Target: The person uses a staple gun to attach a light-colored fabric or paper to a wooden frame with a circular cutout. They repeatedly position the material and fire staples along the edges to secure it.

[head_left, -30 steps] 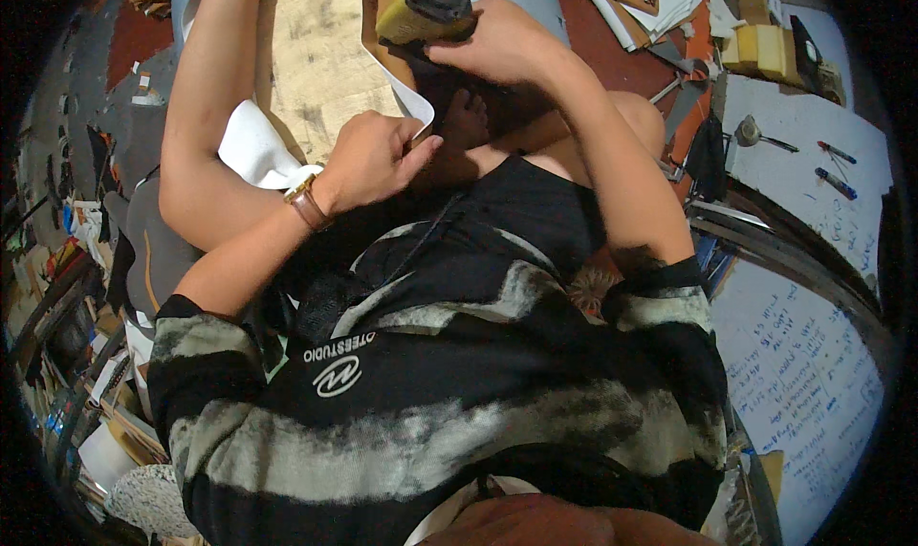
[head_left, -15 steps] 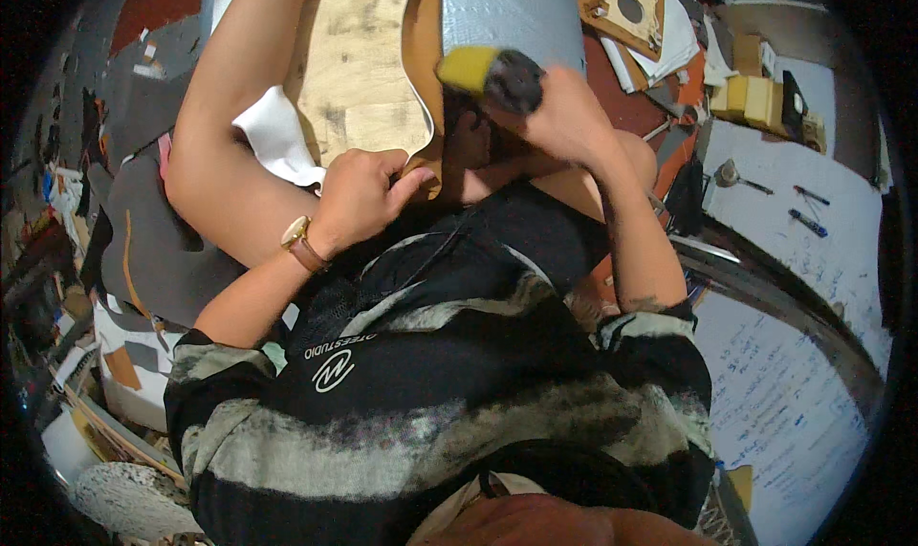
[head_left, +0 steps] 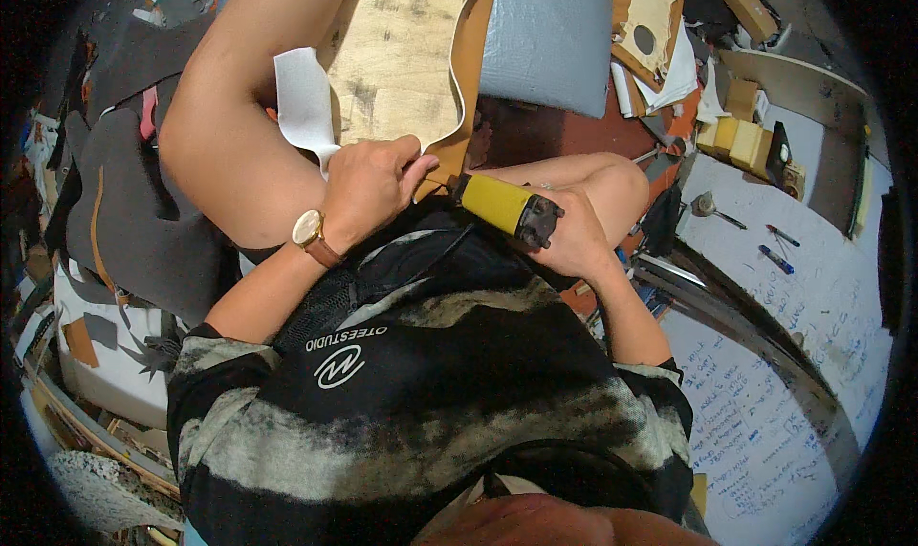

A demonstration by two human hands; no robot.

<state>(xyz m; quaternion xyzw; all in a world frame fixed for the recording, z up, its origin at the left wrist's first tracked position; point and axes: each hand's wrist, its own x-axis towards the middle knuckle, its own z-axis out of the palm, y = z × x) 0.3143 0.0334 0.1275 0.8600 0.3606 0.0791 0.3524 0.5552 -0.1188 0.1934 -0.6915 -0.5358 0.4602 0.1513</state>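
Observation:
Across my lap lies a pale, smudged wooden panel (head_left: 387,77) with a curved edge. Tan leather-like covering (head_left: 475,44) lines its right side, and white padding (head_left: 303,97) sticks out at its left. My left hand (head_left: 371,185) is closed at the panel's near end, thumb and fingers pinching the covering's edge. In my right hand (head_left: 572,235) is a yellow staple gun (head_left: 499,207) with a black, bolted cap. Its nose is at the covering, just right of my left thumb. My fist hides the staple gun's handle.
A grey-blue wrapped cushion (head_left: 545,44) lies beyond my right hand. Yellow blocks (head_left: 741,144) and pens (head_left: 776,259) sit on a white, written-on surface (head_left: 765,403) at the right. Dark grey fabric (head_left: 153,211) is heaped on the left.
My right hand has brought the staple gun down and toward me, from above the panel's right edge to beside my left hand. My left hand keeps its pinch.

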